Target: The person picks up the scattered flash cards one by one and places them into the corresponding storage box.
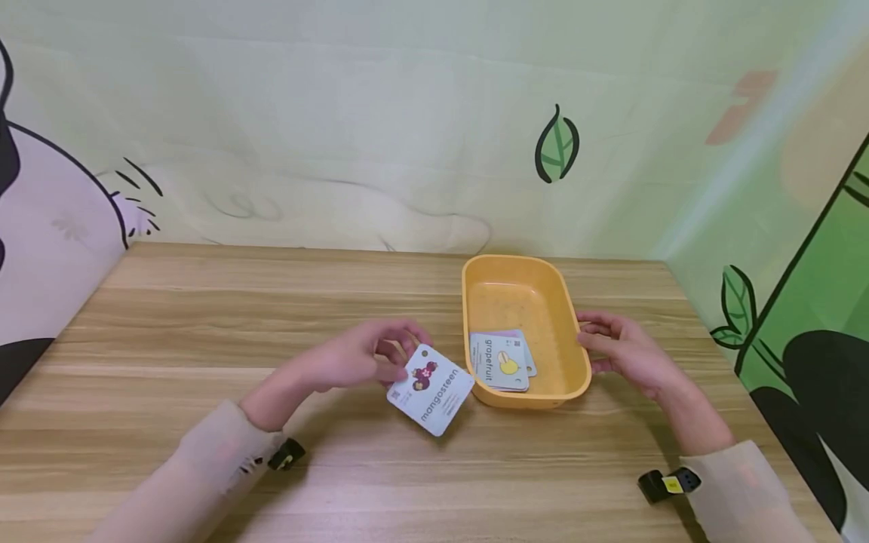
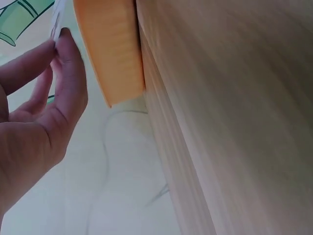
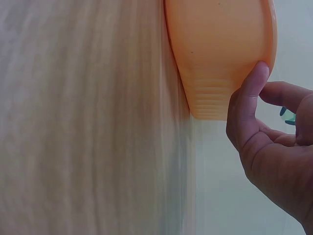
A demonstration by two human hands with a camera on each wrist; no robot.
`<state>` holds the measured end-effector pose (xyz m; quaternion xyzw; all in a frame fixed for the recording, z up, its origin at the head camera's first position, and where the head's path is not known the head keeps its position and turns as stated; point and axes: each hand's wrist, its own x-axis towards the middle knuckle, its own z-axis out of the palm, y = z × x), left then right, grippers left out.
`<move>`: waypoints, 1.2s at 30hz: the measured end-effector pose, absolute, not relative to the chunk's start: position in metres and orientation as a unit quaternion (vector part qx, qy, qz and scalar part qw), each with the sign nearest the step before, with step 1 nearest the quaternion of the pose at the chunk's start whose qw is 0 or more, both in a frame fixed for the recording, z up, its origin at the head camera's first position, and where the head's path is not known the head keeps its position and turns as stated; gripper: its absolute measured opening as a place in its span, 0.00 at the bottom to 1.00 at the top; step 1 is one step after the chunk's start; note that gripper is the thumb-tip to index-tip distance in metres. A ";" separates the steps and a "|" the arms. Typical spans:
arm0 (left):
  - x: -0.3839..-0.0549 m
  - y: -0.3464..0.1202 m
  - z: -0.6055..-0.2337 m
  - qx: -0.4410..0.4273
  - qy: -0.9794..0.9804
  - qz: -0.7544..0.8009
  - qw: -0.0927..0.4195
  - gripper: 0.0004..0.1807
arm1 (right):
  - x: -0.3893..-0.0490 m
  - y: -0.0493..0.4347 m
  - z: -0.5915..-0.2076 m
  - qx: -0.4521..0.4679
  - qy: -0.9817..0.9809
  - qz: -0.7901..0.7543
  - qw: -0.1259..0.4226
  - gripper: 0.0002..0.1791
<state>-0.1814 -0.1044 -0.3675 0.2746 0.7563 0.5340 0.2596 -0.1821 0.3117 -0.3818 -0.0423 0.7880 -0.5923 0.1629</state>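
Note:
My left hand [image 1: 370, 354] pinches a white flashcard [image 1: 441, 396] by its corner, between thumb and fingers. A mangosteen picture and the printed word "mangosteen" face up, and a punched hole shows near the top corner. The left wrist view shows that card [image 2: 57, 19] nearly edge-on. It is held tilted beside the near left corner of a yellow plastic bin [image 1: 577, 377]. Inside the bin, at its near left, lies a small pile of cards with a "grapefruit" card [image 1: 498, 362] on top. My right hand [image 1: 627, 351] touches the bin's right outer side, fingertips at the rim.
The bin stands on a wood-grain table [image 1: 204, 324], toward its right side. Behind the table hangs a pale green printed backdrop [image 1: 339, 136] with leaf drawings. Each wrist carries a small black camera, one of them on the right sleeve [image 1: 668, 485].

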 end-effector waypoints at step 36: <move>-0.201 -0.035 -0.366 0.164 0.694 0.662 0.229 0.29 | -0.184 0.314 -0.385 -0.046 0.784 -0.598 0.162 0.31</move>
